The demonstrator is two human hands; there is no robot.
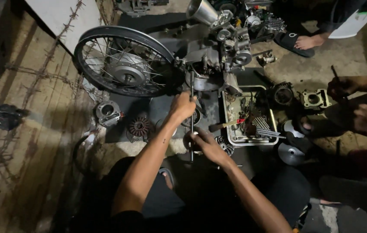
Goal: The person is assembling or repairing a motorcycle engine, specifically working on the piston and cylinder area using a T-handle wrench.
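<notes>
Head view shows the right hand (207, 146) closed around the lower end of a long metal rod (191, 113), just beside the parts tray (231, 137). Farther up, the left hand (183, 106) grips the same rod. Beyond the tray sit the engine (222, 51) and a spoked wheel (123, 60).

I'm crouched on a stained concrete floor (356, 56); a weathered plank wall (28, 129) with barbed wire (47, 56) runs along my left, everything dimly lit.

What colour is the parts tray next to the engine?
Pale cream tray, grimy, seen in the head view.
</notes>
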